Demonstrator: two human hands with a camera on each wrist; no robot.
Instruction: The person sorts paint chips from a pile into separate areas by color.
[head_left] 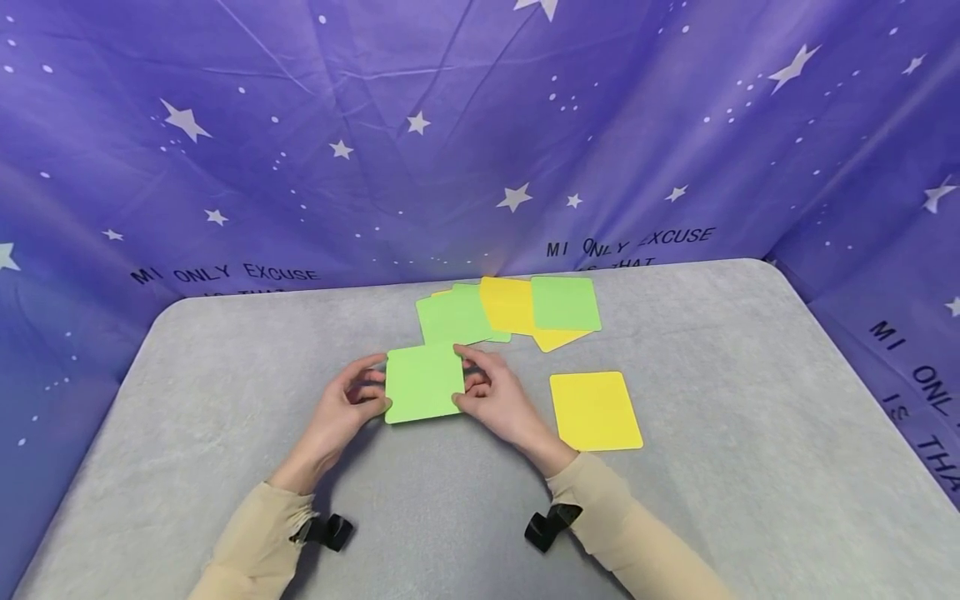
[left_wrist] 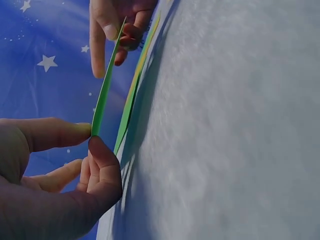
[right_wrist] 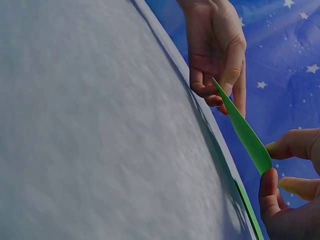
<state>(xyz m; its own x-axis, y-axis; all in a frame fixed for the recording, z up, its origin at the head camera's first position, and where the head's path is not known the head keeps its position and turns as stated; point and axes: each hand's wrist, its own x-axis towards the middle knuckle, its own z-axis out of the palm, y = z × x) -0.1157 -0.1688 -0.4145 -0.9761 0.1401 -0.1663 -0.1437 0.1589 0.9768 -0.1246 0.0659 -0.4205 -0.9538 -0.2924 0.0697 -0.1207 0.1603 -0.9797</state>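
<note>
A light green square card (head_left: 425, 383) with rounded corners is held up over the table between both hands. At its left edge, the left hand (head_left: 337, 412) pinches it near the corners with thumb and fingers. The right hand (head_left: 504, 402) grips the opposite edge the same way, thumb at the near corner and index finger at the far one. Seen nearly edge-on in the left wrist view, the thin green card (left_wrist: 106, 92) stands apart from the tabletop. The right wrist view shows the card (right_wrist: 245, 132) slightly bowed between the two hands.
Beyond the hands, overlapping green cards (head_left: 453, 318) and yellow cards (head_left: 506, 307) lie spread, with another green card (head_left: 566, 302) at their right end. One yellow card (head_left: 597, 412) lies alone beside the right wrist. A blue starry curtain (head_left: 450, 125) borders the grey table (head_left: 750, 417).
</note>
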